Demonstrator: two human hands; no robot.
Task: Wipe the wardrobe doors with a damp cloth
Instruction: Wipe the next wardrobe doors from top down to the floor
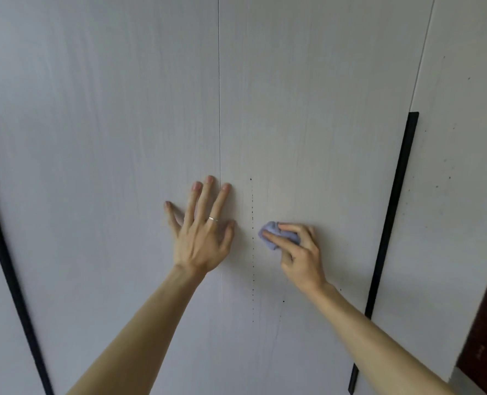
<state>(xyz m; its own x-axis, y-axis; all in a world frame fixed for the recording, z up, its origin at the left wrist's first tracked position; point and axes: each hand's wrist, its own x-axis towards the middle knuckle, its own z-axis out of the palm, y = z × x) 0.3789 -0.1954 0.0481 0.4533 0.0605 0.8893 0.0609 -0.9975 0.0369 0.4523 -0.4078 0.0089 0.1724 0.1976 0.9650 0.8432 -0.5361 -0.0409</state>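
Left hand (201, 238) lies spread flat across the seam between two pale wardrobe doors (307, 109), while right hand (299, 252) pinches a bunched lilac cloth (272, 233) against the right door.

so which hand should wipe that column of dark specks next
Right: the right hand pinches the cloth just beside the specks; the left hand lies flat and empty on the wardrobe doors.

Left hand (201, 238) was flat across the seam (219, 109) between two wardrobe doors (108, 138), right hand (299, 252) held the cloth (273, 233) against the right-hand door (322, 124) just beside it, handle strip (393, 209) further right.
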